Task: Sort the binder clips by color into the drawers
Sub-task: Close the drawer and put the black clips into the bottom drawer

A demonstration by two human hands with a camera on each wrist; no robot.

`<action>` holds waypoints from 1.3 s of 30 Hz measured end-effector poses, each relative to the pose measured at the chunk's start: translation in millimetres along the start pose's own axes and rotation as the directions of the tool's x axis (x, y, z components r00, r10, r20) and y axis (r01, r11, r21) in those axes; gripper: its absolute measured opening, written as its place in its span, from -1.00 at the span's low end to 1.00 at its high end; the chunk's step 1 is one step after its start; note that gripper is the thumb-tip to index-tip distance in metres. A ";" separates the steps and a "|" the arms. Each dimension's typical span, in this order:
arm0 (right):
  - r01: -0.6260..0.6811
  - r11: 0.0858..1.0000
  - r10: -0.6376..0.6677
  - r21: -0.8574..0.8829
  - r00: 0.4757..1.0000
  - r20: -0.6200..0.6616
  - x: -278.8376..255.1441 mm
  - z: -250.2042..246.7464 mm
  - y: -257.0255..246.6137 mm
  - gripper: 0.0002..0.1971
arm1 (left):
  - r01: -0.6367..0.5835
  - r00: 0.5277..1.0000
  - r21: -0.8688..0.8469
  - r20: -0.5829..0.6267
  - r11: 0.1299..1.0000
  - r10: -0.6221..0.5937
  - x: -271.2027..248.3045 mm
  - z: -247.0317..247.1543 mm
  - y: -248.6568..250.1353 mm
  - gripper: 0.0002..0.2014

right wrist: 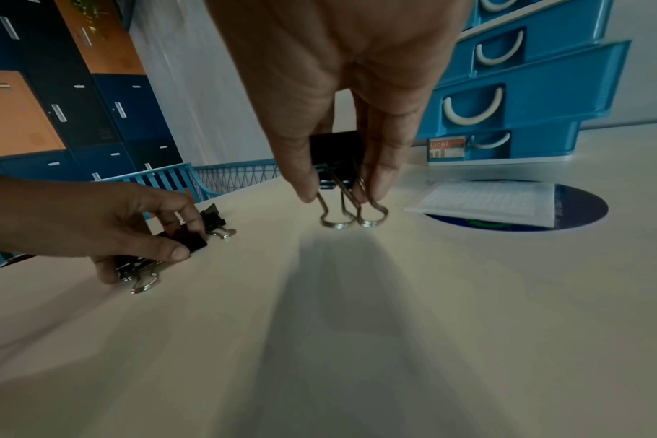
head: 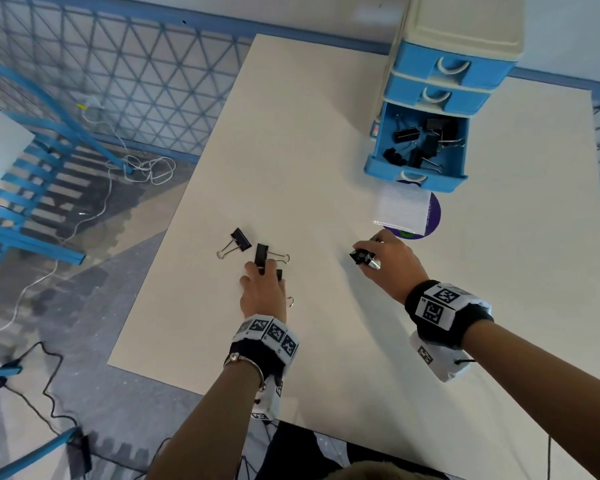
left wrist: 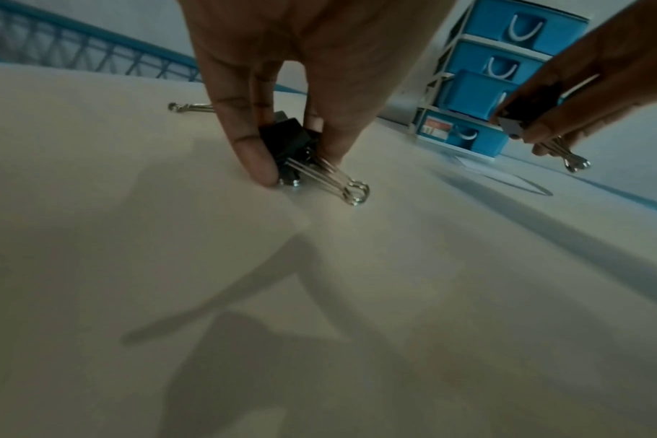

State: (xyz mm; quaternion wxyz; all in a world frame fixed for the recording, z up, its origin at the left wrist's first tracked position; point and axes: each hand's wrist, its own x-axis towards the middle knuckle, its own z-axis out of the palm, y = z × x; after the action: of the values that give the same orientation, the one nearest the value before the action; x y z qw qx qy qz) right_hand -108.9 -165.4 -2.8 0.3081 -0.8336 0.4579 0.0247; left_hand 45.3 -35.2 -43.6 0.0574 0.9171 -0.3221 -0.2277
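My left hand [head: 262,289] pinches a black binder clip [left wrist: 285,139] that lies on the white table [head: 309,161]; its wire handles [left wrist: 342,180] stick out toward the camera. Two more black clips [head: 241,239] [head: 262,254] lie just beyond the fingers. My right hand [head: 388,258] holds another black binder clip [right wrist: 334,154] above the table, its handles [right wrist: 353,213] hanging down. The blue drawer unit [head: 444,81] stands at the far right, its third drawer [head: 420,147] pulled out with several black clips inside.
A white paper sheet [head: 402,207] lies over a purple disc [head: 433,216] in front of the drawer unit. The table's left edge drops to a floor with cables [head: 146,168] and a blue chair [head: 32,202]. A blue mesh fence [head: 118,74] runs behind.
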 end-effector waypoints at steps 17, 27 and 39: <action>0.021 0.995 0.001 0.097 0.974 -0.227 36.7 -88.2 16.5 -0.69 | -0.277 0.957 -0.230 0.021 0.933 0.290 2.1 -34.5 55.0 -0.71; -0.137 0.990 0.131 -0.016 0.970 -0.203 111.1 -150.2 39.7 -0.65 | -0.564 0.822 -0.232 -0.058 0.793 0.567 62.5 -92.7 208.8 -0.70; -0.074 0.990 0.048 -0.123 0.979 -0.199 100.5 -136.7 70.8 -0.44 | -0.588 0.805 -0.360 -0.171 0.725 0.568 108.7 -75.2 220.9 -0.61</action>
State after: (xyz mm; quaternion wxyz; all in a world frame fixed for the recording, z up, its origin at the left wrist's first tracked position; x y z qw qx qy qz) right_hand -138.7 -341.5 40.5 0.2059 -0.8357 0.5088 -0.0182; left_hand 29.6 -279.0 37.6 0.3173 0.7451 -0.5370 -0.2361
